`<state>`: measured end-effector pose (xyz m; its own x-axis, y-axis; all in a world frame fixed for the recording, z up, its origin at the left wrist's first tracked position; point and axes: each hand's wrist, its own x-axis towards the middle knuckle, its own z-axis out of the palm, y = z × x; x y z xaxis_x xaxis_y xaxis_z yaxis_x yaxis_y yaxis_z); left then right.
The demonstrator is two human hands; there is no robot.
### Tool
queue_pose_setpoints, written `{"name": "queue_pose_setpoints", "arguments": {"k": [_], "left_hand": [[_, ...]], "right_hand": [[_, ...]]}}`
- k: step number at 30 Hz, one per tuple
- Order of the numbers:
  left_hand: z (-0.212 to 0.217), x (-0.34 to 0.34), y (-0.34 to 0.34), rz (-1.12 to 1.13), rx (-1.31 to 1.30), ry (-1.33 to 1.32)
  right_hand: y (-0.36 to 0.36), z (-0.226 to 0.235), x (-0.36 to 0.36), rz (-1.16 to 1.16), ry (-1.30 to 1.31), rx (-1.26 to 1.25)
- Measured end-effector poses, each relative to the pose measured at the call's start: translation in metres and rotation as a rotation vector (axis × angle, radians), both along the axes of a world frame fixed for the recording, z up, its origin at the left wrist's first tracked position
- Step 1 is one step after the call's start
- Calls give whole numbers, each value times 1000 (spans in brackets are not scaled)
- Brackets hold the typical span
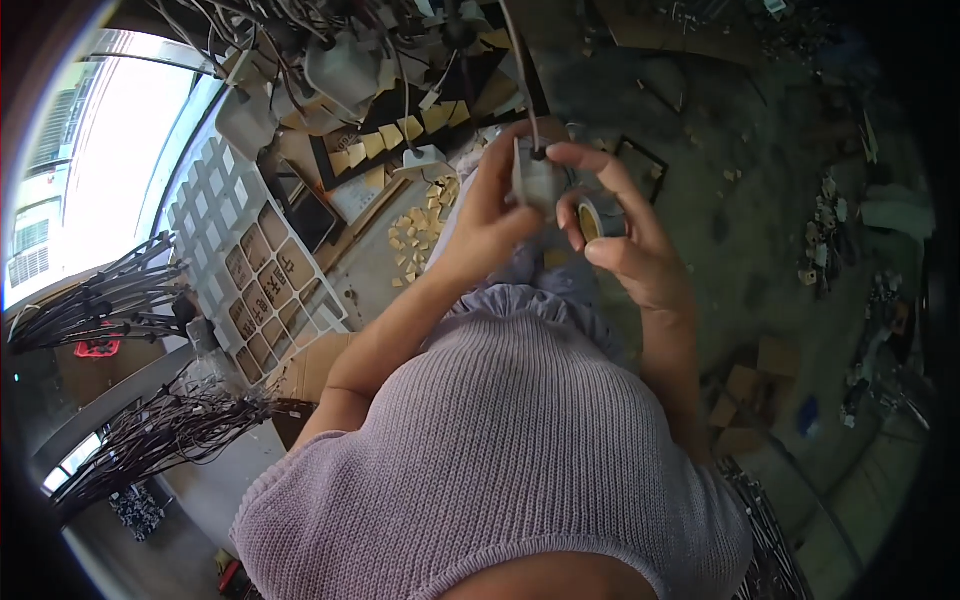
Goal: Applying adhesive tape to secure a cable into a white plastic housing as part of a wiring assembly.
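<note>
A white plastic housing (536,182) with a grey cable (522,75) rising from its top is gripped in my left hand (492,215), which is closed around its left side. My right hand (640,235) holds a roll of tape (608,213) between thumb and curled fingers, its brownish core showing. The right index finger reaches toward the cable's entry on the housing; whether it touches is unclear. Motion blurs the housing, so its details are hidden. Just left of it, a similar white box (427,163) hangs on its own cable.
On the left stands a white grid tray (268,262) over cardboard, beside bundles of dark cables (105,290). Small yellowish pieces (418,232) lie scattered on the floor. More white housings (343,75) and cables crowd the upper left. Cardboard boxes (750,395) sit at lower right.
</note>
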<state>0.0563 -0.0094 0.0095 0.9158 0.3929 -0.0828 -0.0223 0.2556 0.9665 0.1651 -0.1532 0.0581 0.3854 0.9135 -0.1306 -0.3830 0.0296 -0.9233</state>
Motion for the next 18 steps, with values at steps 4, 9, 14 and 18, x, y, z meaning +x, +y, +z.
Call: {"name": "queue_pose_setpoints", "arguments": {"k": [4,9,14,18], "left_hand": [[9,-7,6,-112,-638,-37],[35,-21,-7,-193,-342,-58],[44,-25,-12,-335,-347,-142],[47,-26,-11,-307,-433,-88]], "right_hand": [[-5,-17,-1,-198,-183,4],[-16,-18,1,-218,-157,-73],[-22,-16,-2,-209,-171,-2],[-26,-14,-4,-193,-102,28]]}}
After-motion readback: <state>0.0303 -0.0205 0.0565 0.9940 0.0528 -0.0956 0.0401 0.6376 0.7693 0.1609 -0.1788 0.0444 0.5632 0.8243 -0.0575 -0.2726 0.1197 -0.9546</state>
